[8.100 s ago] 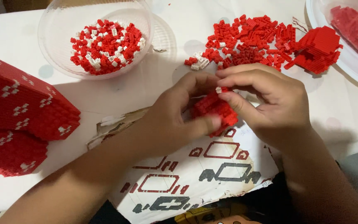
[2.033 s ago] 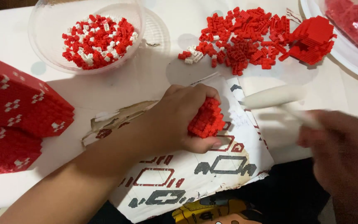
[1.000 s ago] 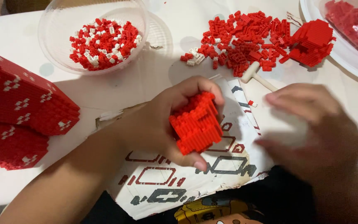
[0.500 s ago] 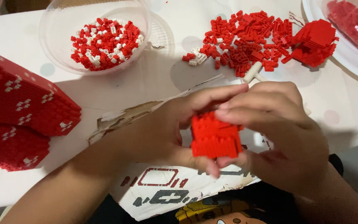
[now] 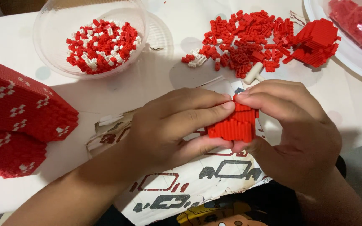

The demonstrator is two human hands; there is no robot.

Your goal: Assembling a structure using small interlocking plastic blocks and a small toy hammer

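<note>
Both hands hold a small red block of tiny stacked bricks [image 5: 234, 124] above a printed instruction sheet [image 5: 189, 184]. My left hand [image 5: 172, 125] wraps it from the left, thumb under it and fingers across its top. My right hand [image 5: 290, 129] clasps it from the right, fingertips meeting the left fingertips at the block's top edge. Just behind the hands a white stick-shaped tool [image 5: 254, 73] lies on the table.
A clear bowl [image 5: 59, 62] of red and white bricks stands at the back left. A loose red brick pile [image 5: 248, 39] and a built red piece [image 5: 317, 42] lie at the back. A large red built wall [image 5: 17, 121] stands left. A plate [image 5: 352, 50] sits far right.
My right hand, earlier off to the right with the white tool, came in and closed on the red block. The tool now lies on the table by the pile.
</note>
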